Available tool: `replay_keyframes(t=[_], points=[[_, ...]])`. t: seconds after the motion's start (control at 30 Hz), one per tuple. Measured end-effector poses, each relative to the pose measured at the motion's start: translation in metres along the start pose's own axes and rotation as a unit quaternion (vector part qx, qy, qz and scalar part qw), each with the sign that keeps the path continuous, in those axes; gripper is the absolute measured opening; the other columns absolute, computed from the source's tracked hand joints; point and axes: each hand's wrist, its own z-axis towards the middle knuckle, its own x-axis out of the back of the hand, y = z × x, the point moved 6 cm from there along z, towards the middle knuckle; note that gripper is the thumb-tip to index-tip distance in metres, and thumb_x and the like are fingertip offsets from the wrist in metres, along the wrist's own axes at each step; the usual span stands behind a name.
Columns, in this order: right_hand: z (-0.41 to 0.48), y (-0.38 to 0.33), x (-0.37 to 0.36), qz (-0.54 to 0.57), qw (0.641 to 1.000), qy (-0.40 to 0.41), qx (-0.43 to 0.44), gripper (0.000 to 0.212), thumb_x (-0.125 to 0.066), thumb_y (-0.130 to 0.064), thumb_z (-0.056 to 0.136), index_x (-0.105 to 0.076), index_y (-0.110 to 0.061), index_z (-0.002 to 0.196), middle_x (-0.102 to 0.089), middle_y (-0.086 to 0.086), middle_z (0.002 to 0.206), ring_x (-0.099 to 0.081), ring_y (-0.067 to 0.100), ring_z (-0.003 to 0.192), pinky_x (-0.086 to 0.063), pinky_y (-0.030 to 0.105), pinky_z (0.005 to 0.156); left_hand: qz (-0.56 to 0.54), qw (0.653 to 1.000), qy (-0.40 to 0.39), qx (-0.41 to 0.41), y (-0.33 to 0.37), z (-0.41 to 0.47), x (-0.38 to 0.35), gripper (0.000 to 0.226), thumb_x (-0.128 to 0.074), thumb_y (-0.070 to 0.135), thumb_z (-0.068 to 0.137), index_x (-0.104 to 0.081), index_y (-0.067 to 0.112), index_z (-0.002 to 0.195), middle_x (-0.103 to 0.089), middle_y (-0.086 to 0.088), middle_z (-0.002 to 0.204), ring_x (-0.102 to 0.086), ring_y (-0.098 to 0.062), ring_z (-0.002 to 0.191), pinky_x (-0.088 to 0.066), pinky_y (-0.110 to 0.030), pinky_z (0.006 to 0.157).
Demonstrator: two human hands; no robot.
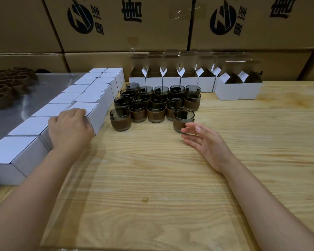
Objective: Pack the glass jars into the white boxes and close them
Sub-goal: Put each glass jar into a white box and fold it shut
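Several smoked-glass jars with brown sleeves (156, 101) stand grouped in the middle of the wooden table (152, 178). One jar (183, 119) stands apart at the group's front right. My right hand (205, 144) is open just in front of it, fingertips close to its base. Closed white boxes (91, 91) form two rows along the left. My left hand (70, 127) rests on the near corner of the closest box in the right row (93, 115), fingers curled over its top edge. Open white boxes (188, 82) with raised flaps line the back.
Large brown cartons (116, 24) are stacked as a wall behind the table. A pile of brown sleeves (5, 86) lies on a grey metal surface (34, 95) at the far left. Bare wood stretches across the front and right of the table.
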Motion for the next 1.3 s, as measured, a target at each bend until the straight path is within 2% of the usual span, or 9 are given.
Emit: replay_keyframes(t=[0.1, 0.2, 0.33, 0.5, 0.7, 0.83, 1.03, 1.17, 1.3], points=[[-0.001, -0.001, -0.001, -0.002, 1.000, 0.004, -0.001, 0.039, -0.057, -0.031, 0.080, -0.063, -0.011, 0.113, -0.066, 0.015, 0.114, -0.063, 0.029, 0.110, -0.050, 0.038, 0.097, -0.046, 0.997, 0.059, -0.011, 0.029, -0.012, 0.017, 0.048, -0.055, 0.005, 0.081, -0.053, 0.002, 0.129, -0.048, -0.019, 0.140, -0.044, -0.038, 0.127, -0.026, -0.047, 0.103], [-0.001, -0.001, -0.001, -0.004, 1.000, 0.009, -0.002, 0.039, -0.057, -0.030, 0.079, -0.064, -0.011, 0.112, -0.067, 0.015, 0.114, -0.063, 0.029, 0.109, -0.050, 0.037, 0.096, -0.200, 0.973, 0.089, -0.078, 0.094, -0.043, 0.023, 0.035, -0.051, 0.010, 0.079, -0.063, 0.005, 0.112, -0.065, -0.013, 0.103, -0.059, -0.035, 0.095, -0.044, -0.044, 0.082], [-0.002, -0.001, 0.001, 0.007, 1.000, 0.028, -0.007, 0.028, -0.053, -0.020, 0.089, -0.063, -0.009, 0.113, -0.067, 0.013, 0.110, -0.063, 0.029, 0.108, -0.050, 0.037, 0.096, -0.332, 0.937, -0.051, -0.092, 0.174, -0.086, -0.007, 0.019, -0.056, 0.012, 0.087, -0.064, 0.018, 0.102, -0.060, 0.008, 0.088, -0.051, -0.008, 0.074, -0.043, -0.026, 0.069], [-0.001, -0.001, 0.000, 0.005, 0.999, 0.042, 0.003, 0.020, -0.049, -0.012, 0.096, -0.065, -0.008, 0.108, -0.070, 0.011, 0.102, -0.066, 0.026, 0.098, -0.053, 0.035, 0.089, -0.291, 0.931, -0.184, -0.120, 0.190, -0.096, -0.048, 0.020, -0.052, 0.010, 0.092, -0.066, 0.019, 0.103, -0.059, 0.005, 0.097, -0.053, -0.014, 0.098, -0.043, -0.028, 0.084], [0.017, -0.029, 0.051, -0.035, 0.913, 0.378, 0.149, 0.028, -0.049, -0.010, 0.089, -0.063, -0.018, 0.066, -0.052, -0.007, 0.053, -0.048, 0.009, 0.054, -0.044, 0.024, 0.058, -0.271, 0.935, -0.180, -0.139, 0.191, -0.092, -0.052, 0.024, -0.048, 0.010, 0.093, -0.064, 0.022, 0.107, -0.053, 0.012, 0.108, -0.045, -0.009, 0.107, -0.035, -0.024, 0.095], [0.073, -0.049, 0.096, -0.294, 0.877, 0.374, 0.072, 0.022, -0.046, -0.019, 0.094, -0.064, -0.019, 0.082, -0.059, -0.003, 0.093, -0.052, 0.014, 0.081, -0.039, 0.025, 0.068, -0.275, 0.934, -0.179, -0.138, 0.190, -0.091, -0.052, 0.021, -0.050, 0.014, 0.092, -0.063, 0.023, 0.104, -0.045, 0.017, 0.102, -0.043, -0.005, 0.105, -0.034, -0.022, 0.095], [0.149, -0.080, 0.157, -0.581, 0.772, 0.259, -0.004, 0.022, -0.048, -0.012, 0.095, -0.065, -0.006, 0.108, -0.022, -0.001, 0.154, -0.041, 0.023, 0.129, -0.036, 0.032, 0.092, -0.278, 0.932, -0.191, -0.134, 0.190, -0.092, -0.055, 0.019, -0.053, 0.015, 0.090, -0.063, 0.024, 0.103, -0.044, 0.019, 0.101, -0.040, -0.002, 0.103, -0.034, -0.023, 0.094], [0.178, -0.089, 0.173, -0.624, 0.746, 0.226, -0.057, 0.024, -0.043, -0.009, 0.095, -0.062, -0.004, 0.108, -0.009, -0.007, 0.160, -0.039, 0.025, 0.132, -0.037, 0.034, 0.088, -0.280, 0.931, -0.195, -0.133, 0.190, -0.093, -0.055, 0.019, -0.054, 0.016, 0.090, -0.063, 0.026, 0.104, -0.045, 0.020, 0.102, -0.039, 0.000, 0.102, -0.034, -0.024, 0.094], [0.189, -0.090, 0.177, -0.627, 0.744, 0.225, -0.061, 0.040, -0.039, -0.010, 0.099, -0.040, -0.001, 0.138, -0.039, 0.010, 0.144, -0.045, 0.029, 0.123, -0.037, 0.034, 0.092, -0.280, 0.931, -0.195, -0.133, 0.189, -0.093, -0.055, 0.020, -0.053, 0.017, 0.090, -0.062, 0.028, 0.105, -0.045, 0.020, 0.102, -0.038, 0.000, 0.102, -0.033, -0.023, 0.094]])
